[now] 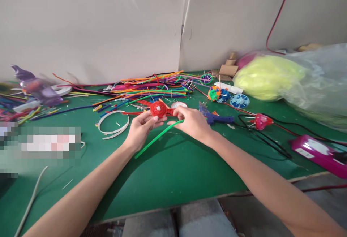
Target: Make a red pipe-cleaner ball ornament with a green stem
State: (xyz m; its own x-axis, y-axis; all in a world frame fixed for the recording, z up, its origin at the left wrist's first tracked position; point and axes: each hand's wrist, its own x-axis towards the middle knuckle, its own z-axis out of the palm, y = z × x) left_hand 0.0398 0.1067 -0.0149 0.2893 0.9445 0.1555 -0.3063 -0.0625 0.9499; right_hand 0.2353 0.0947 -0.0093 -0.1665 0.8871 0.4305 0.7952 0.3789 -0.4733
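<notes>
Between the fingers of my left hand [141, 128] is a red coiled disc [158, 110] with a pale spot in its middle. My right hand [193, 121] pinches a bright green pipe cleaner [159, 138], whose free end slants down to the left. Red pipe cleaners [143, 103] lie behind the disc, close to both hands. Just beyond my right fingers is a round whitish piece [179, 104], partly covered. A blue glue gun [219, 118] rests to the right of my right hand.
Bundles of coloured pipe cleaners [157, 85] lie along the back. At left are a white band ring [114, 123] and a purple bottle [38, 85]. Decorated balls [240, 100], a yellow-filled plastic bag [271, 78], a magenta power strip [320, 154] and black cable [268, 146] occupy the right.
</notes>
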